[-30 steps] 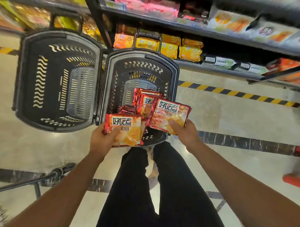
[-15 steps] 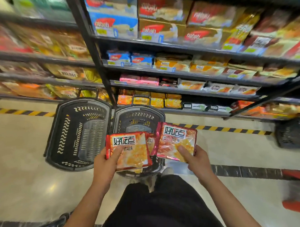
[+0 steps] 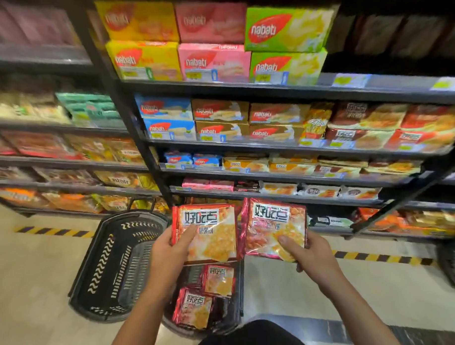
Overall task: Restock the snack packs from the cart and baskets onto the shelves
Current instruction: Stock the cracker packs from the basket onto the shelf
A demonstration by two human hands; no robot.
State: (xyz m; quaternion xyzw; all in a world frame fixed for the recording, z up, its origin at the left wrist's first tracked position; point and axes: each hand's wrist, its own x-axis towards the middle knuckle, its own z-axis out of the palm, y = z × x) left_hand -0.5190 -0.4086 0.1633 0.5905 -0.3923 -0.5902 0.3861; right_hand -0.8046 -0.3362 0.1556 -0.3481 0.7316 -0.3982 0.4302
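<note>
Left hand [image 3: 170, 254] grips a red pack [image 3: 205, 232] by its left edge, thumb laid across the front and fingers curled behind. Right hand [image 3: 311, 254] pinches a second pack [image 3: 274, 227] at its lower right corner, thumb on the front, fingers hidden behind. Both packs stand upright, faces to the camera, their inner edges just touching or slightly overlapping; I cannot tell which.

Directly below the hands, a dark basket [image 3: 237, 324] sits on the floor with more packs [image 3: 197, 307] of the same kind lying in it, the upper ones partly covered by the held pack. Just left of it, rim against rim or nearly so, stands a left basket [image 3: 116, 266], black, with slotted walls. Pale floor [image 3: 31, 282] lies open to the left of that basket and to the right of the hands, as far as a third basket [image 3: 454, 262] cut off by the right edge.

Beyond the baskets a yellow-and-black stripe [image 3: 55, 231] runs along the floor at the foot of the shelves [image 3: 271, 142]. A black upright post [image 3: 132, 139] splits the shelving into a left bay and a right bay. On the right bay, the second shelf from the top carries red packs [image 3: 421, 129] at its right end, beside brown boxes [image 3: 245, 120]. Higher up, yellow, pink and green boxes [image 3: 212, 59] are stacked two high, their fronts flush with the shelf edge.
</note>
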